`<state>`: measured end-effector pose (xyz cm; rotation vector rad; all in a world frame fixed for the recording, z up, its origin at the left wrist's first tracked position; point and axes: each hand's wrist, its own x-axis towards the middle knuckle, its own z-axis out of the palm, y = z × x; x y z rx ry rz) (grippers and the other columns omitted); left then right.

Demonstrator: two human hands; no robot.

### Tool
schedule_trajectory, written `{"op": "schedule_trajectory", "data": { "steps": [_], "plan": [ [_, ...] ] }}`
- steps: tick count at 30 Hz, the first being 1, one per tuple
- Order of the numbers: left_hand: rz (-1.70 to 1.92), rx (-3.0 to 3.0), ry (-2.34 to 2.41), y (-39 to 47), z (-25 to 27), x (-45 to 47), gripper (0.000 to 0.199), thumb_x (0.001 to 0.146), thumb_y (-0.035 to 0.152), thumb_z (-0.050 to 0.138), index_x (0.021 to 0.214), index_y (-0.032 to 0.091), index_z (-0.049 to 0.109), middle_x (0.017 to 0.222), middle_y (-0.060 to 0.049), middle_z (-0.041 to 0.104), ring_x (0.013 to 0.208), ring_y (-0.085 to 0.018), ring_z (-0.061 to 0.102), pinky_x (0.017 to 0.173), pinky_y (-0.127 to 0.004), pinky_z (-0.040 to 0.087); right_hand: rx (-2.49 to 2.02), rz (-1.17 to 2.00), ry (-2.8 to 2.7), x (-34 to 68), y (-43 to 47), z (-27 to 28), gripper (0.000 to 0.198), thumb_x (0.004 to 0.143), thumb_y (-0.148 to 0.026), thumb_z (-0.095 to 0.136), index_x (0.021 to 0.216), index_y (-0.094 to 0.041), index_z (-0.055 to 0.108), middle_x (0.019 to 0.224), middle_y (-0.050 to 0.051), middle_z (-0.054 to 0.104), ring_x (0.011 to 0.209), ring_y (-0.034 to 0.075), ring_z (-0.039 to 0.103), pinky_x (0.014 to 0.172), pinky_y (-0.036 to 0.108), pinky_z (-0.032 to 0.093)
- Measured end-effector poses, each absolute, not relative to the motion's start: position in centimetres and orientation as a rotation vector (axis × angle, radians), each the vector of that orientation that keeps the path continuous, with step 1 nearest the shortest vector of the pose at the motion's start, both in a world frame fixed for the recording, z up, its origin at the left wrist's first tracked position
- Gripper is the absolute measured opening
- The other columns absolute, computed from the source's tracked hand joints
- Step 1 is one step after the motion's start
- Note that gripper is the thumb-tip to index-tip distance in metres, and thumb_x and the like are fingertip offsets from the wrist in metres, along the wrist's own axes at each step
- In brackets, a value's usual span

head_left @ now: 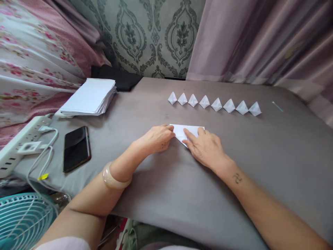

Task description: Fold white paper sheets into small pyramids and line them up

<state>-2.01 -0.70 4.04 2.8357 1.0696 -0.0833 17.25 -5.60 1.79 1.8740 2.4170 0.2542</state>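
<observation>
A partly folded sheet of white paper [180, 131] lies on the grey-covered table, its upper edge straight and its lower part narrowing to a slanted corner. At its left end, my left hand [161, 136] pinches the edge between curled fingers and thumb. My right hand [205, 146] rests on the right side of the paper with fingers spread, the index finger and thumb pressing it flat. Behind both hands, several small folded white paper shapes [204, 101] with pointed tops stand in a row.
A stack of white paper [88, 96] lies at the back left, beside a black cloth [122, 78]. Nearer are a phone [77, 149], a power strip [24, 142] with cables, and a turquoise fan [26, 220]. A thin pale stick [277, 106] lies far right.
</observation>
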Motion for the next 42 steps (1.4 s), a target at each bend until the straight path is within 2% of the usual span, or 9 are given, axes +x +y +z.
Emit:
{"op": "schedule_trajectory", "data": {
  "steps": [5,8,13,18,21,24,30,37,42],
  "plan": [
    [-0.066,2.795,1.172,-0.8,3.8,-1.6,0.027,0.09,0.021,0.044,0.096,0.015,0.069,0.099,-0.011,0.064,0.088,-0.021,0.063,0.063,-0.027,0.043,1.901,0.257,2.427,16.6,-6.2,1.1,0.053,0.098,-0.051,0.024,0.137,-0.027,0.049,0.105,0.017,0.055,0.094,0.029,0.052,0.067,0.034,0.035],
    [0.063,2.739,1.254,-0.2,2.9,-1.3,0.04,0.095,0.039,0.041,0.081,0.014,0.068,0.09,-0.01,0.065,0.079,-0.019,0.062,0.057,-0.026,0.037,1.92,0.236,2.435,16.9,-6.3,1.4,0.053,0.099,-0.047,0.024,0.132,-0.02,0.054,0.104,0.017,0.056,0.094,0.028,0.053,0.066,0.034,0.035],
    [0.261,2.645,1.395,1.3,0.9,-0.5,0.04,0.094,0.039,0.043,0.068,0.015,0.062,0.081,-0.008,0.062,0.075,-0.019,0.058,0.056,-0.027,0.035,2.011,0.176,2.461,18.0,-5.4,1.5,0.044,0.099,-0.034,0.03,0.096,-0.015,0.069,0.097,0.012,0.06,0.089,0.022,0.056,0.061,0.032,0.033],
    [0.513,2.502,1.333,2.7,-1.3,-0.7,0.018,0.087,0.034,0.058,0.089,0.016,0.062,0.089,-0.007,0.058,0.086,-0.021,0.054,0.075,-0.032,0.044,2.106,-0.038,2.594,20.3,-3.3,0.6,0.026,0.093,-0.026,0.046,0.082,-0.019,0.068,0.091,0.007,0.062,0.087,0.02,0.056,0.067,0.031,0.037],
    [0.634,2.415,1.329,3.3,-2.1,-0.9,0.03,0.082,0.032,0.064,0.108,0.016,0.059,0.103,-0.01,0.054,0.097,-0.023,0.051,0.091,-0.038,0.042,2.199,-0.357,2.652,21.7,-2.2,0.0,0.018,0.088,-0.028,0.052,0.082,-0.022,0.067,0.089,0.004,0.062,0.085,0.019,0.056,0.072,0.031,0.04],
    [0.592,2.328,1.308,3.6,-2.1,-1.0,0.026,0.082,0.028,0.062,0.105,0.016,0.061,0.102,-0.009,0.054,0.098,-0.023,0.05,0.094,-0.04,0.04,2.281,-0.579,2.66,22.6,-1.5,-0.5,0.016,0.083,-0.031,0.058,0.091,-0.022,0.069,0.095,0.005,0.062,0.09,0.021,0.056,0.08,0.033,0.043],
    [0.597,2.216,1.332,3.8,-1.3,-1.0,0.021,0.078,0.026,0.063,0.096,0.016,0.062,0.093,-0.007,0.055,0.091,-0.022,0.049,0.087,-0.037,0.041,2.256,-0.623,2.629,23.1,-1.3,-0.9,0.048,0.084,-0.034,0.054,0.132,-0.025,0.054,0.131,0.007,0.054,0.116,0.029,0.045,0.101,0.044,0.036],
    [0.697,2.042,1.118,4.0,-1.5,-1.0,0.01,0.078,0.026,0.057,0.083,0.017,0.056,0.077,0.0,0.058,0.069,-0.013,0.048,0.068,-0.027,0.038,2.283,-0.72,2.657,23.4,-1.2,-1.1,0.055,0.081,-0.033,0.057,0.136,-0.024,0.048,0.127,0.007,0.057,0.117,0.027,0.047,0.103,0.044,0.034],
    [0.836,2.042,1.027,3.4,-1.2,-1.1,0.013,0.082,0.031,0.056,0.081,0.018,0.057,0.08,-0.001,0.058,0.076,-0.014,0.05,0.074,-0.027,0.039,2.423,-1.015,2.611,23.7,-1.3,-1.2,0.063,0.076,-0.031,0.063,0.136,-0.024,0.047,0.113,0.005,0.064,0.1,0.021,0.056,0.097,0.04,0.039]
  ]
}}
